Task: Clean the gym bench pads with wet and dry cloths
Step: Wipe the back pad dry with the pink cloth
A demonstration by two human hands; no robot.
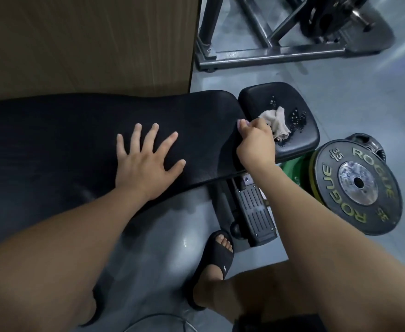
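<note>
While the left hand (146, 161) lies flat on the long bench pad (53, 130) at centre, the right hand (256, 144) clutches a crumpled cloth (277, 122) on the wet seat pad (302, 140) beside it. A weight plate (358, 185) sits lower right, a wooden panel (89, 39) upper left.

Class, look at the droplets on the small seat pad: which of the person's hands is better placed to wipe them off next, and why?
The right hand: it grips the cloth on the seat pad beside the droplets. The left hand lies flat on the long back pad, empty.
</note>
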